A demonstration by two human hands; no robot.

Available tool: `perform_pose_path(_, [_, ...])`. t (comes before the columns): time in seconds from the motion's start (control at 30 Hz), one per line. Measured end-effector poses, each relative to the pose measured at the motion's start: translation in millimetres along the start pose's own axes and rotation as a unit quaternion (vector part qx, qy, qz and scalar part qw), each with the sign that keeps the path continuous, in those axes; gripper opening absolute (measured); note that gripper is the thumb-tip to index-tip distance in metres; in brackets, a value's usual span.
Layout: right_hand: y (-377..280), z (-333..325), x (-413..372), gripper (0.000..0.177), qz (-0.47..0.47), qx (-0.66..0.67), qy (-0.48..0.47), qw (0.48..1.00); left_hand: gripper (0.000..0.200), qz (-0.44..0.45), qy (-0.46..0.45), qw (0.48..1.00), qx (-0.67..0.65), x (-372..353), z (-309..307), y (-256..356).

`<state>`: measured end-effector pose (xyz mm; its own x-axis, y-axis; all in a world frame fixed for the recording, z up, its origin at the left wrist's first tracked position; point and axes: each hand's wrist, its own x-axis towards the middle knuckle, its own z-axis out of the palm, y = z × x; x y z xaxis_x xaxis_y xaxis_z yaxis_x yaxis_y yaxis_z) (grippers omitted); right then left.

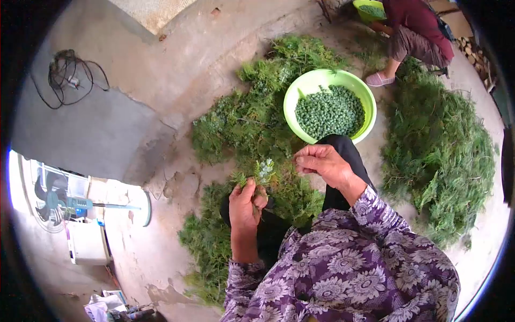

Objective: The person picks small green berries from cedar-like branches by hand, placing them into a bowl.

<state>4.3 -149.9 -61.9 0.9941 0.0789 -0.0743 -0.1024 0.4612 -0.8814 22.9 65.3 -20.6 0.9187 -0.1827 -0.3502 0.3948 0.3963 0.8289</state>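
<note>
My left hand (247,203) is closed around a small green sprig (264,170) that has a pale bluish-green cluster at its top. To its right, my right hand (324,163) is raised near the front rim of a lime-green basin, thumb and fingers pressed together; whatever is between them is too small to make out. The basin (370,110) holds a heap of small round green berries (330,112). Cut green branches (241,121) lie on the floor behind and below my hands.
A larger pile of branches (440,155) lies on the right. At the top right a person (416,32) crouches beside another green basin (362,13). A coiled cable (67,80) lies at the upper left, with a fan (53,198) and a white box (88,244) at the lower left.
</note>
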Motion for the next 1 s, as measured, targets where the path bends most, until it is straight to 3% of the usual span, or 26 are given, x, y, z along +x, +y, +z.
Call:
perform_pose_path(0.07, [1, 2, -6, 0.013, 0.005, 0.001, 0.001, 1.000, 0.011, -0.005, -0.008, 1.000, 0.003, -4, 9, 0])
perform_pose_path(0.3, [-14, 14, -16, 0.018, -0.148, -0.046, 0.040, 0.987, 0.013, 0.015, -0.011, 0.998, 0.066, -19, 37, -8])
perform_pose_path(0.37, [-22, 16, -23, 0.024, -0.204, -0.185, 0.053, 0.960, 0.012, 0.013, -0.011, 0.997, 0.070, -22, 44, -9])
perform_pose_path(0.4, [-23, 17, -24, 0.024, -0.205, -0.182, 0.056, 0.960, 0.012, 0.012, -0.012, 0.997, 0.074, -22, 45, -11])
perform_pose_path(0.47, [-23, 19, -26, 0.027, -0.270, -0.318, 0.070, 0.906, 0.010, 0.022, -0.029, 0.993, 0.112, -23, 45, -16])
perform_pose_path(0.53, [-17, 19, -25, 0.029, -0.289, -0.321, 0.074, 0.899, 0.012, 0.035, -0.030, 0.991, 0.126, -24, 48, -20])
perform_pose_path(0.6, [-15, 19, -24, 0.028, -0.365, -0.406, 0.074, 0.835, 0.014, 0.048, -0.038, 0.985, 0.162, -22, 48, -21])
perform_pose_path(0.63, [-15, 19, -24, 0.028, -0.365, -0.405, 0.075, 0.835, 0.014, 0.048, -0.038, 0.985, 0.163, -22, 47, -21])
perform_pose_path(0.83, [-8, 20, -22, 0.018, -0.311, -0.458, 0.076, 0.830, 0.010, 0.079, -0.010, 0.970, 0.230, -25, 50, -19])
perform_pose_path(0.9, [5, 6, -7, 0.019, -0.294, -0.487, 0.165, 0.805, 0.008, 0.109, -0.041, 0.973, 0.199, -27, 45, -16])
perform_pose_path(0.93, [6, -4, -4, 0.018, -0.256, -0.411, 0.164, 0.859, 0.008, 0.109, -0.041, 0.973, 0.199, -28, 45, -15])
perform_pose_path(0.97, [-3, -12, -3, 0.018, -0.127, -0.210, 0.116, 0.962, 0.007, 0.108, -0.030, 0.974, 0.196, -27, 45, -13])
perform_pose_path(1.0, [-10, -15, -6, 0.019, 0.013, 0.006, 0.059, 0.998, 0.006, 0.106, -0.017, 0.975, 0.194, -29, 43, -11])
